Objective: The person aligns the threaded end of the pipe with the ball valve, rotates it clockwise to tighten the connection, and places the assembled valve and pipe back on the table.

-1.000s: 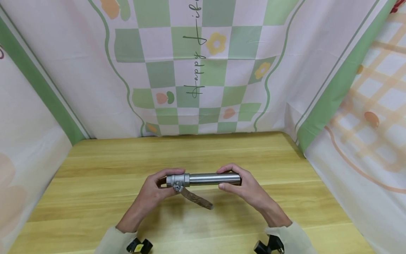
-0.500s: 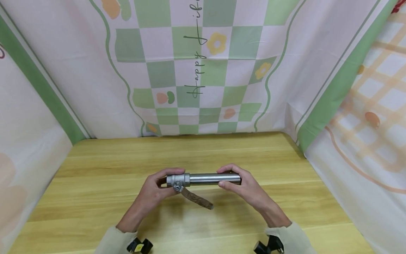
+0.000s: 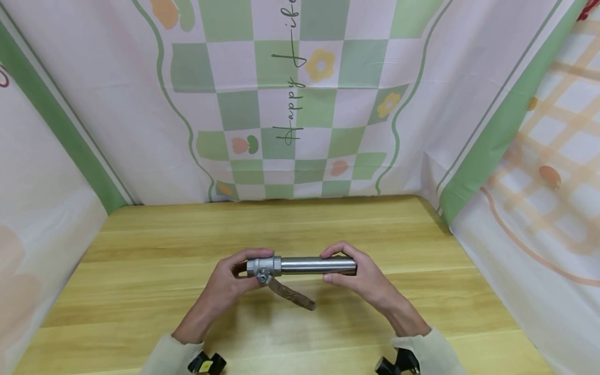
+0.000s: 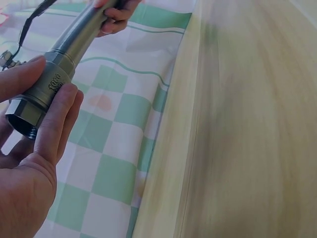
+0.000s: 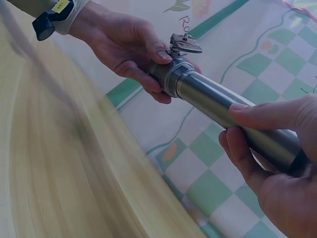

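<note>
A steel ball valve (image 3: 264,265) with a brownish, worn lever handle (image 3: 292,295) is joined to a straight steel pipe (image 3: 304,265). Both are held level above the wooden table. My left hand (image 3: 227,278) grips the valve body between thumb and fingers. In the left wrist view the open hexagonal end of the valve (image 4: 27,116) faces the palm, and raised lettering shows on its body. At the other end my right hand (image 3: 365,273) holds the pipe, thumb on the near side and fingers on the far side. Threads show at the joint in the right wrist view.
The wooden table (image 3: 187,229) lies under both hands. A green-and-white checked curtain (image 3: 300,104) hangs along its back edge, with more printed cloth (image 3: 539,208) at the right and left sides. A small black camera (image 3: 206,362) sits on each wrist.
My right thumb shifts slightly downward against the pipe, after a small lift half a second ago. The valve, pipe and left hand look almost the same.
</note>
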`<act>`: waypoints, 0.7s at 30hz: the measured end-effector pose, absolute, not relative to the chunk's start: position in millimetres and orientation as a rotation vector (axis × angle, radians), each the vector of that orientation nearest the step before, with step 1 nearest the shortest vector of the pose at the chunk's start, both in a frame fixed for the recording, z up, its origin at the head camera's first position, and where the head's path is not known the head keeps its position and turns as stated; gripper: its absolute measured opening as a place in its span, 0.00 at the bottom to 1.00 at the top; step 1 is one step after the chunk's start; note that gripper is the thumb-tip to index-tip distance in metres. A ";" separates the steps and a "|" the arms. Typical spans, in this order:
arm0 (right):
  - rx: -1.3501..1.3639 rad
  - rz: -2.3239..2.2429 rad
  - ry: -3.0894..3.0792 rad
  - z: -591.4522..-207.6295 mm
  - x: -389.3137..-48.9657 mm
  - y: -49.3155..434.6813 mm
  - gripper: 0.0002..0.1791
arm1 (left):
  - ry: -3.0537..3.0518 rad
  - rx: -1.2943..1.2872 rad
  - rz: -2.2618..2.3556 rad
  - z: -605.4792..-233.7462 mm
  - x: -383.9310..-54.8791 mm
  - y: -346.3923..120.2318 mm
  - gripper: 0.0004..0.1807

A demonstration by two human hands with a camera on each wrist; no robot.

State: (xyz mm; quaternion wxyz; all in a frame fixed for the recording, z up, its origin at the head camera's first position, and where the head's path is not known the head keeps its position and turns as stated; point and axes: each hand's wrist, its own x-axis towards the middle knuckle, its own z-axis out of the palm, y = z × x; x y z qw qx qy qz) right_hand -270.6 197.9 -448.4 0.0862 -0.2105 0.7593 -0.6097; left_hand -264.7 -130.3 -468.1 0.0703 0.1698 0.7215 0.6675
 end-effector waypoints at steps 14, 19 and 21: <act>-0.584 -1.801 2.314 -449.3 -271.4 199.4 0.22 | 2.224 0.522 2.006 -468.3 -263.5 -127.7 0.29; -0.580 -1.789 2.331 -449.6 -271.4 199.3 0.22 | 2.229 0.510 1.994 -468.2 -263.3 -127.4 0.28; -0.582 -1.785 2.329 -449.5 -271.3 198.9 0.22 | 2.226 0.507 1.991 -468.3 -263.0 -127.6 0.28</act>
